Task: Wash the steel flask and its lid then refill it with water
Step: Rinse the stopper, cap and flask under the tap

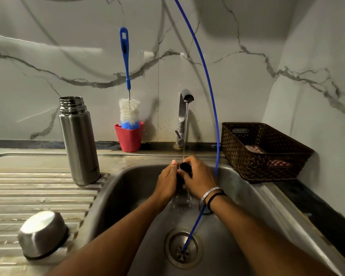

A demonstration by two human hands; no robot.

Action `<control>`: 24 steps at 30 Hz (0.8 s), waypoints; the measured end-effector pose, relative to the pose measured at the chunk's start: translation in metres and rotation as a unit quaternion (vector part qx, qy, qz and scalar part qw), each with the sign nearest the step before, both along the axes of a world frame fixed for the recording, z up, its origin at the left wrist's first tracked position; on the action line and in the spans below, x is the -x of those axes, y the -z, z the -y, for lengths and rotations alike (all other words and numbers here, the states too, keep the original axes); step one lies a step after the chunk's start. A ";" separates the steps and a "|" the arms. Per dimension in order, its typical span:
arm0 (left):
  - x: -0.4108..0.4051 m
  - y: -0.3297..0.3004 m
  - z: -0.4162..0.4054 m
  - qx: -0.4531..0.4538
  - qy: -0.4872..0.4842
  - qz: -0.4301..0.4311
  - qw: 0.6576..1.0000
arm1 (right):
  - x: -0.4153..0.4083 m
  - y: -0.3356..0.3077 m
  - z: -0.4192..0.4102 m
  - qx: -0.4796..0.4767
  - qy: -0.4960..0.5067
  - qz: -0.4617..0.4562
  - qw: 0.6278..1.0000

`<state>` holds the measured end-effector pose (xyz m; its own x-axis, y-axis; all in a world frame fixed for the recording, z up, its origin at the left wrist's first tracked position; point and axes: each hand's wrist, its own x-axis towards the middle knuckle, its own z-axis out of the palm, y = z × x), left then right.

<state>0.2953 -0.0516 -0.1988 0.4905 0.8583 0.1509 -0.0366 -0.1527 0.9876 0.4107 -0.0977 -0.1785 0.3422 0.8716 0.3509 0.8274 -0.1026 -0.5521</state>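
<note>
Hands meet over the sink basin [127, 196] under a thin stream of water [184, 136] falling from the steel tap [184, 108]. The left hand [166, 182] and the right hand [197, 178] both curl round a small black lid part [185, 168], fingers wrapped on either side of it, so each grip is closed on that piece; only its dark top shows between the fingers, and water drips from beneath the hands into the basin. The right wrist wears a silver bangle [207, 193] and a black band [215, 199]. A blue tube [209, 84] curves down from above, passes just beside the right hand and ends at the drain [182, 250] in the basin floor. On the ribbed steel draining board [38, 190], left of the basin, the steel flask [78, 140] stands upright with its mouth uncovered, well apart from the hands. Nearer the camera on the same board a steel cup lid [43, 234] lies upside down, tilted a little. Behind the sink, against the marble wall, a red cup [129, 138] holds a bottle brush [128, 110] with white and blue bristles and a long blue handle pointing up. On the counter to the right of the tap sits a brown woven basket [263, 154] with a red-checked cloth [277, 162] inside it.
</note>
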 end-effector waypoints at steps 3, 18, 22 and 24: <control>-0.002 -0.002 0.001 0.027 -0.012 0.002 1.000 | 0.004 -0.008 0.004 -0.009 0.032 0.036 0.999; 0.000 0.002 0.002 0.090 -0.029 -0.101 0.990 | 0.010 -0.009 0.015 0.044 -0.009 0.048 0.998; -0.003 0.003 -0.002 0.080 -0.057 -0.079 0.992 | 0.008 -0.012 0.015 0.061 0.018 0.041 0.997; 0.000 0.005 -0.004 0.084 -0.068 -0.084 0.991 | 0.008 -0.011 0.018 0.072 0.019 0.029 0.997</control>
<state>0.2956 -0.0476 -0.2041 0.3741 0.9244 -0.0739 0.1404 0.0223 0.9898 0.4027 -0.1152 -0.1677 0.3586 0.9015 0.2422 0.8512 -0.2092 -0.4814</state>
